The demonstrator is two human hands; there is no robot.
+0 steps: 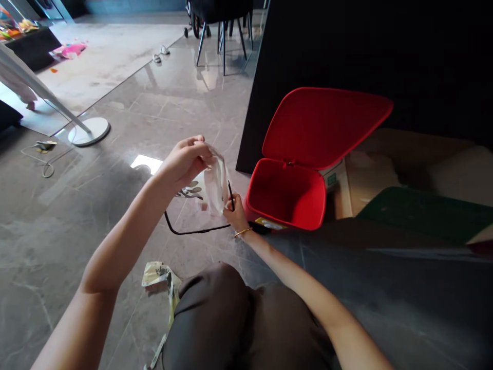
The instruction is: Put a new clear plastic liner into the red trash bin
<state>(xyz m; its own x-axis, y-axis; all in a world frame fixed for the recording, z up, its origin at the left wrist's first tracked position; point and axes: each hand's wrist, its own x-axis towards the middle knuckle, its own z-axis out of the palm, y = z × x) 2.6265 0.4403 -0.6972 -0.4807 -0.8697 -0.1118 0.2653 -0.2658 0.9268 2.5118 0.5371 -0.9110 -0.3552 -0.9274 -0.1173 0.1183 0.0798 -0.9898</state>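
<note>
Plastic bag (216,184) pinched by both hands, left hand (185,160) above, right hand (235,211) below, beside red bin (287,198).

Right hand (235,211) mostly hidden behind clear bag (216,184). Cable (192,230) ends unseen. Lower-left wrapper (159,275) print unreadable. Upper-left toys (15,26) cut off, blurred.

Both arms reach forward, left hand (185,160) raised with fingers pinched, right hand (235,213) lower, closed.
</note>
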